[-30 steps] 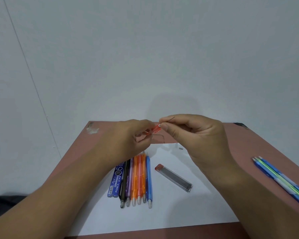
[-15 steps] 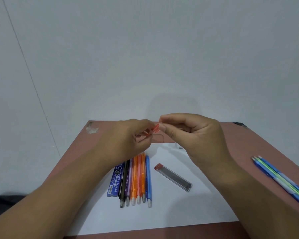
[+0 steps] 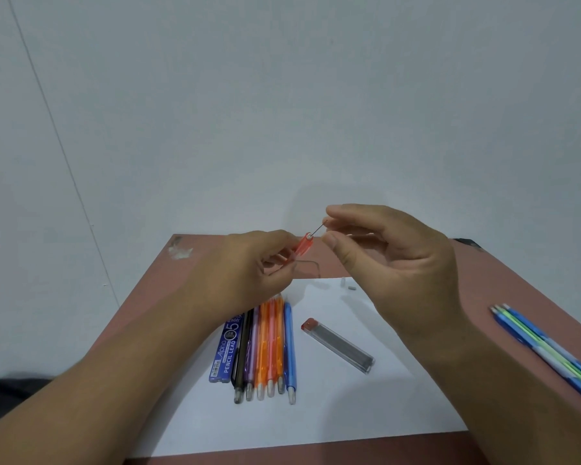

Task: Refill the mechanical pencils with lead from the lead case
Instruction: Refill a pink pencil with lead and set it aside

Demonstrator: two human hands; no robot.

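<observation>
L hand [image 3: 249,273] grips 1 pencil [image 3: 303,245]; 6 pencils [image 3: 267,347] on paper.

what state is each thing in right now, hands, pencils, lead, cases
left hand: grips the orange pencil
orange pencil: held tilted, open end toward the right hand
lead: partly in the pencil's end
right hand: pinches the lead's upper end
clear lead case: flat on the paper, leads inside
blue lead case: flat beside the row
row of pencils: lying side by side
blue and green pencils: lying at the table's right edge
</observation>
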